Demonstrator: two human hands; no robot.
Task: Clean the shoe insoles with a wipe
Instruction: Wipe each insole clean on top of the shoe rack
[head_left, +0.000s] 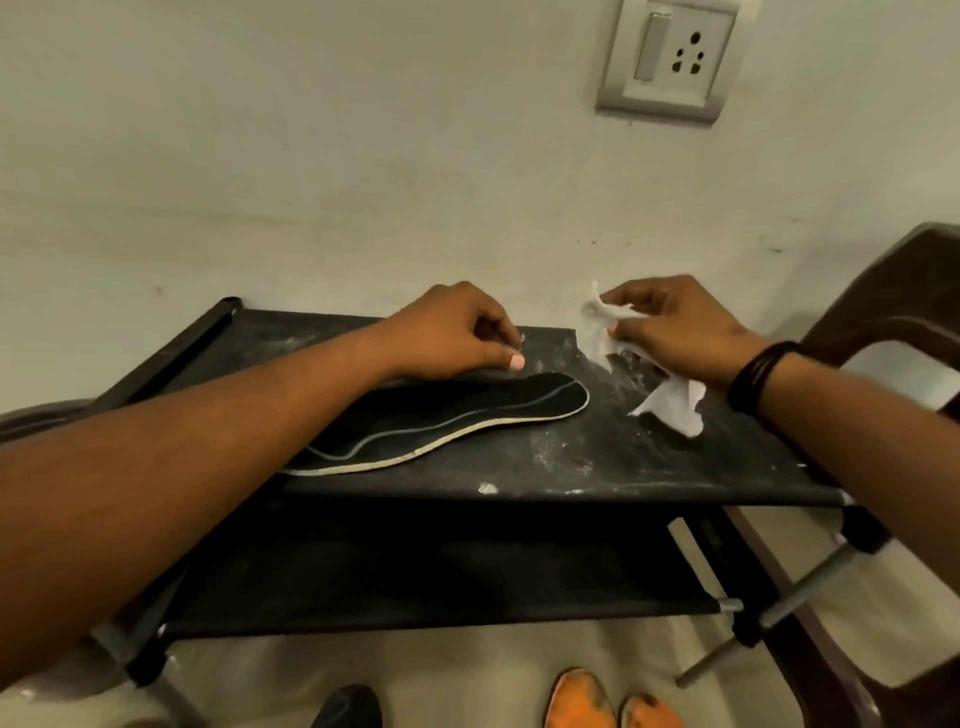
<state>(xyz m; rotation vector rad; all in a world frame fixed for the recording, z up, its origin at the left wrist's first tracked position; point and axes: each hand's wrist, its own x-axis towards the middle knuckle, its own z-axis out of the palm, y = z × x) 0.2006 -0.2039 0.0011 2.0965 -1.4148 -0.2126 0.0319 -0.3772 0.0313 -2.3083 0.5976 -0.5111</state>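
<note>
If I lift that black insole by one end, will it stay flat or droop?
The insole looks thin, lying flat on the dusty rack shelf, so it would probably bend and droop from an end grip. It likely weighs little for its length. Being flat, it should slide when pushed, not roll. The left hand rests at its far edge.

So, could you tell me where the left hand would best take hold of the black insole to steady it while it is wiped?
Probably the wide toe end of the black insole, pinched at its far edge from above, where the left hand already sits. The insole lies flat on the top shelf, so only its thin pale rim offers a grip. That leaves the surface toward the heel free for the wipe in the right hand.
</note>
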